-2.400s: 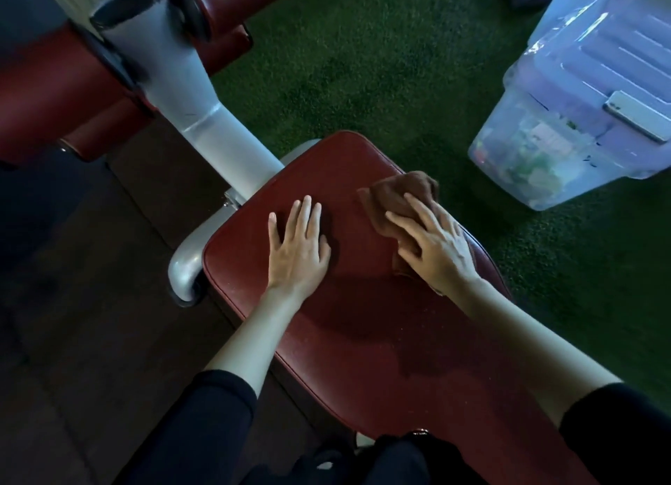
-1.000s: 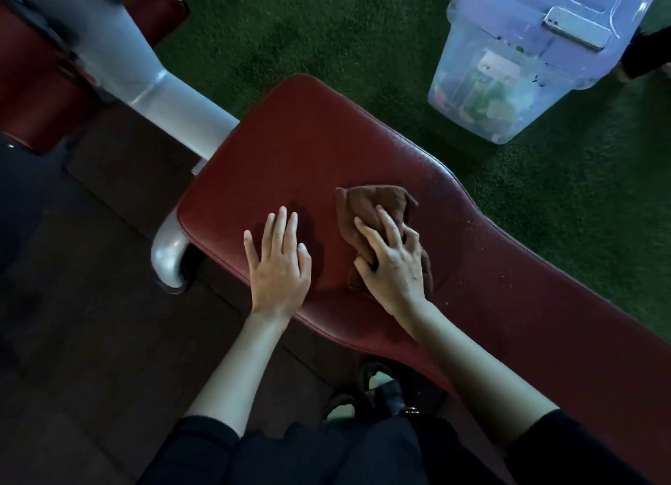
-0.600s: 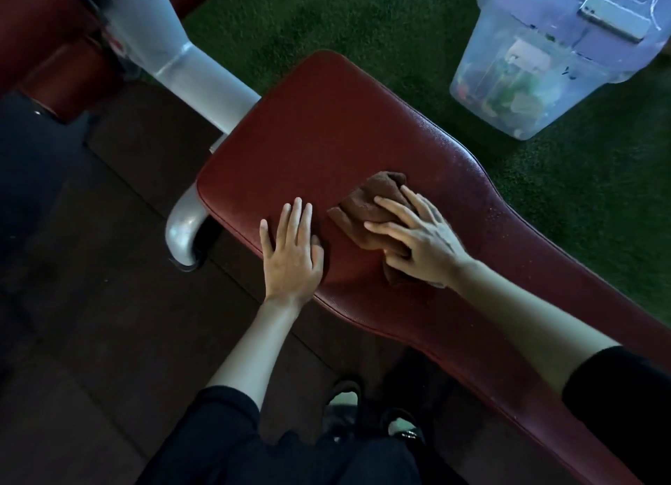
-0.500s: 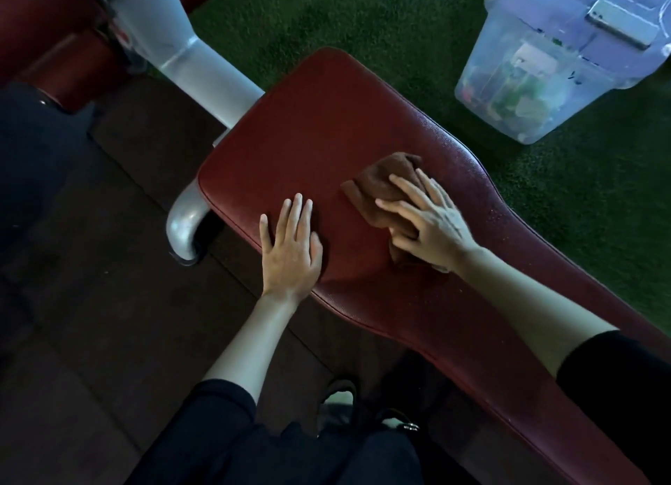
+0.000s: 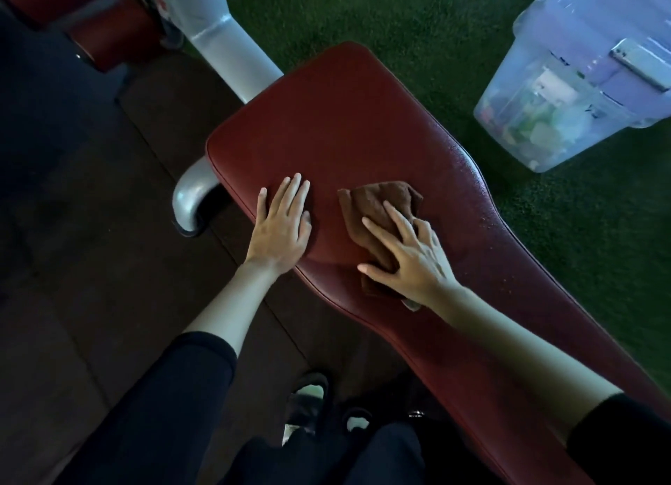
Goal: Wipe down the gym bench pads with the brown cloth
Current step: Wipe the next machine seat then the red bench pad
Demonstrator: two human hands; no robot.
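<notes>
A long dark-red bench pad runs from the upper middle down to the lower right. The brown cloth lies crumpled on it near the pad's near edge. My right hand presses flat on the cloth's lower half, fingers spread over it. My left hand rests palm-down on the bare pad just left of the cloth, fingers together, holding nothing.
A silver frame post and a curved silver foot stand at the pad's left end. More red pads sit at the top left. A clear lidded storage bin stands on green turf at the right. My feet are below, on the dark floor.
My right hand has slid the cloth back toward the near edge of the pad and closer to me. My left hand has stayed planted on the pad.
</notes>
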